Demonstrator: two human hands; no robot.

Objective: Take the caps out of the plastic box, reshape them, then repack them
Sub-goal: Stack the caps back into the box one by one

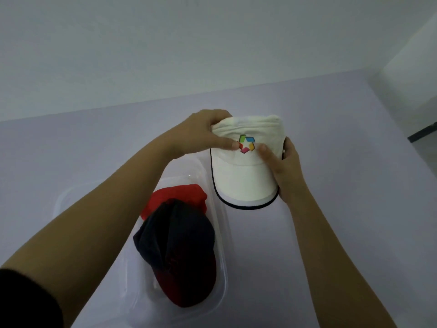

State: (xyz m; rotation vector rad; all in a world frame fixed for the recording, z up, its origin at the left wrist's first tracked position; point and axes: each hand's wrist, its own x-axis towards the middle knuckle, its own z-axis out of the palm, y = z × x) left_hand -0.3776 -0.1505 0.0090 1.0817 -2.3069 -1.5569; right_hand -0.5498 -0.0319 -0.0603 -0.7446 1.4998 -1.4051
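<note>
A white cap (246,176) with a colourful logo and a dark-edged brim is held above the table, just right of the clear plastic box (218,233). My left hand (201,133) grips its crumpled crown from the left, thumb beside the logo. My right hand (286,169) holds the cap's right side and brim, thumb pressed on the front panel. Inside the box lie a navy cap with a dark red brim (179,252) and, behind it, a red cap (182,197).
The lavender table (331,233) stretches to the right and front of the box. A pale wall rises behind the table's far edge. A white surface and a dark object (423,133) sit at the far right.
</note>
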